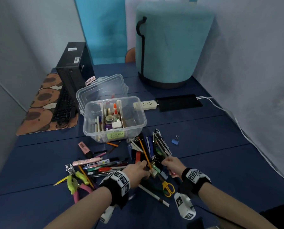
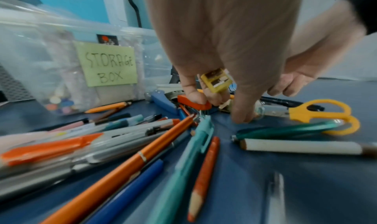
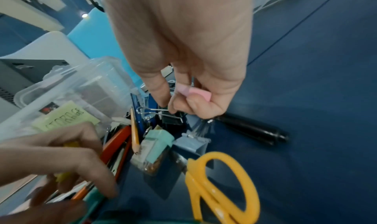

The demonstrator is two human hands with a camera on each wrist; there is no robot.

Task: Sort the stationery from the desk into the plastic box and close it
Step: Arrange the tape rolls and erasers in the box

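Observation:
The clear plastic box (image 1: 138,113) stands open on the blue desk with its lid (image 1: 103,87) tipped back, and pens, glue and tape sit in its compartments. In front of it lies a pile of pens (image 2: 122,159), pencils and yellow scissors (image 1: 168,187). My left hand (image 2: 219,108) reaches down into the pile and grips a yellow sharpener (image 2: 216,80) between its fingers. My right hand (image 3: 169,108) holds a pink eraser (image 3: 199,93) in its curled fingers, and its thumb and forefinger pinch the wire handle of a black binder clip (image 3: 172,119).
A black keyboard (image 1: 63,106) and a computer tower (image 1: 71,63) stand on a patterned mat at the left. A power strip (image 1: 145,104) and a teal stool (image 1: 171,47) are behind the box. A blue binder clip (image 1: 175,140) lies apart at the right, and pliers (image 1: 76,184) at the left.

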